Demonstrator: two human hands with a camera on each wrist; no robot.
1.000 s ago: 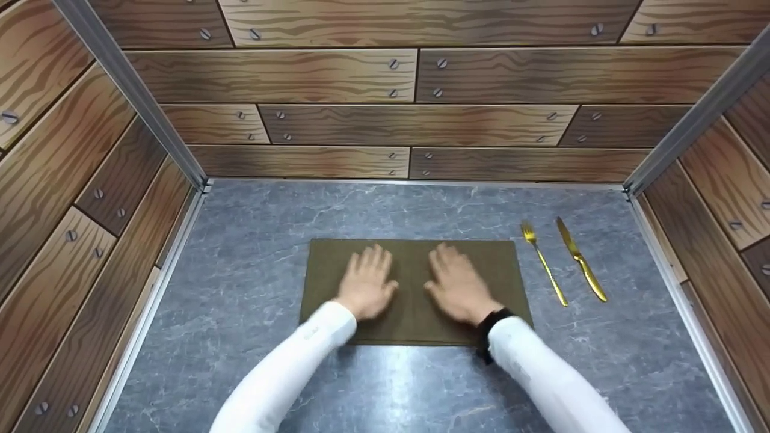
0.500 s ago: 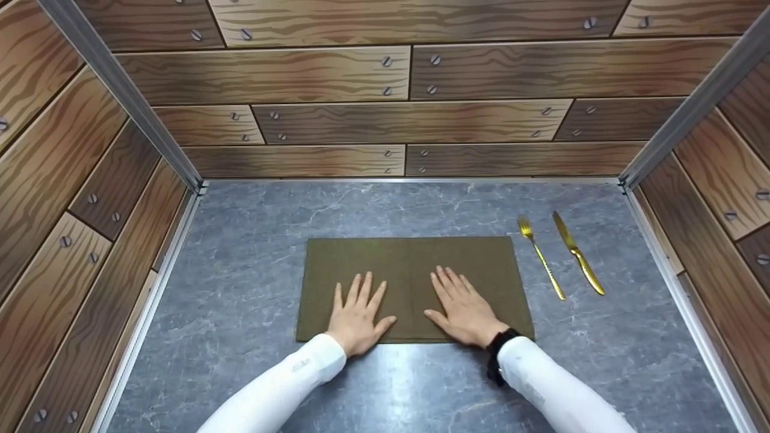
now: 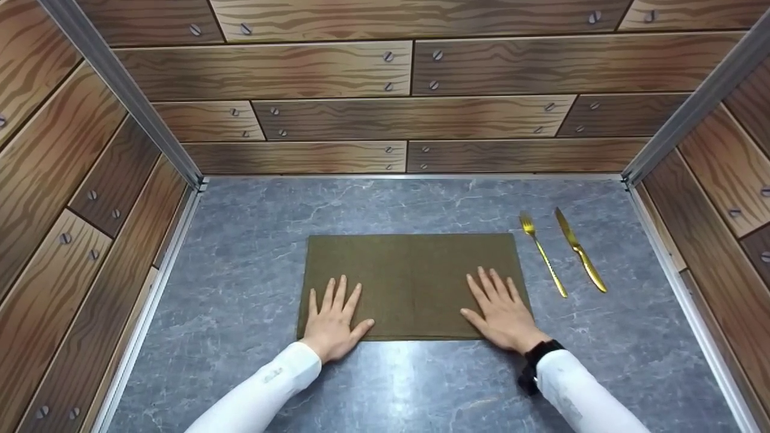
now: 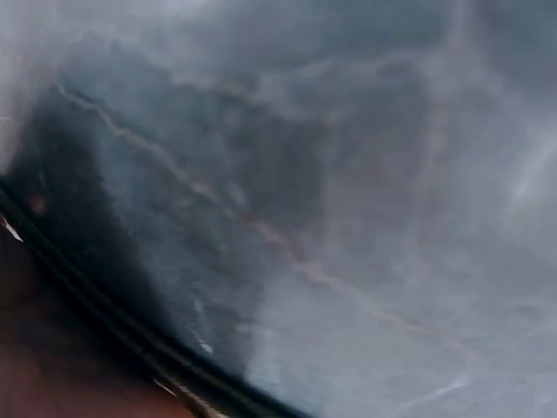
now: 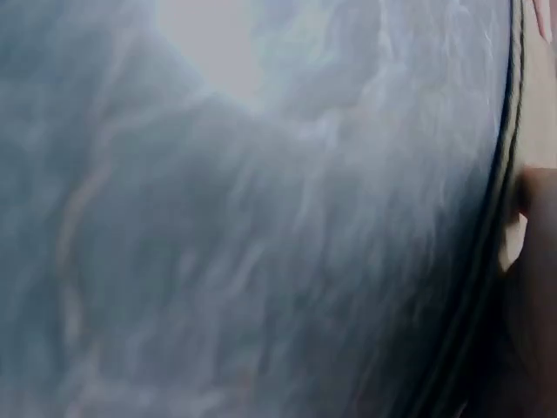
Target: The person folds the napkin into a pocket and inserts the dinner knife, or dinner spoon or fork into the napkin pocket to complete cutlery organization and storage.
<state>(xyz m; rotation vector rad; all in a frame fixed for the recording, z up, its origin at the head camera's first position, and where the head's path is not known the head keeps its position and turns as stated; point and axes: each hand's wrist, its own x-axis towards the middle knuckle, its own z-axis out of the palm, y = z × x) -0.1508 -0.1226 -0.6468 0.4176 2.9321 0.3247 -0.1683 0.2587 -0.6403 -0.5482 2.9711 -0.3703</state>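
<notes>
A folded olive-brown cloth point(image 3: 412, 282) lies flat as a wide rectangle in the middle of the table, with a faint crease down its centre. My left hand point(image 3: 334, 322) rests on its near left part, fingers spread and thumb pointing inward. On the near right part rests my right hand point(image 3: 502, 313), also flat with fingers apart. Both wrist views show mostly blurred grey tabletop; the cloth's edge point(image 4: 157, 348) crosses the lower left of the left wrist view, and the cloth edge point(image 5: 496, 200) runs down the right side of the right wrist view.
To the right of the cloth lie a gold fork point(image 3: 544, 257) and a gold knife point(image 3: 580, 251), side by side and slanted. The grey marbled table point(image 3: 252, 240) is bounded by wood-patterned walls point(image 3: 337, 120) at the back and both sides, with metal rails along the edges.
Both hands have first drawn toward the near edge of the cloth, then slid apart, the left one leftward and the right one rightward. Cloth, fork and knife stay in place.
</notes>
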